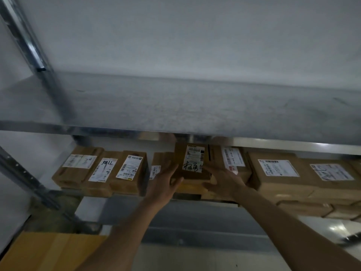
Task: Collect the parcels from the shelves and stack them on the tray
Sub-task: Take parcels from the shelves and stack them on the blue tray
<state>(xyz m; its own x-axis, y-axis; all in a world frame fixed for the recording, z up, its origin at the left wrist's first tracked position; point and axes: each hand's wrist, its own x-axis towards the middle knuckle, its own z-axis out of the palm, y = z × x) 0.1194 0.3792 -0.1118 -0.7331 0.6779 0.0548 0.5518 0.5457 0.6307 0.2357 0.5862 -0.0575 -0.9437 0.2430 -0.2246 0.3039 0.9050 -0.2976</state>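
- Parcel [192, 163]: brown cardboard box, white label with black handwriting, tilted up at the middle of the lower shelf, just under the front rail of the upper shelf [175, 106].
- Left hand [166, 182] grips its left edge, thumb across the near face, fingers behind.
- Right hand [222, 178] clasps its right side, fingers lying over the label's corner.
- More labelled boxes each side: a row of three on the left [103, 171], bigger ones on the right [300, 177].
- Yellowish carton [48, 251] sits bottom left, below the shelves.
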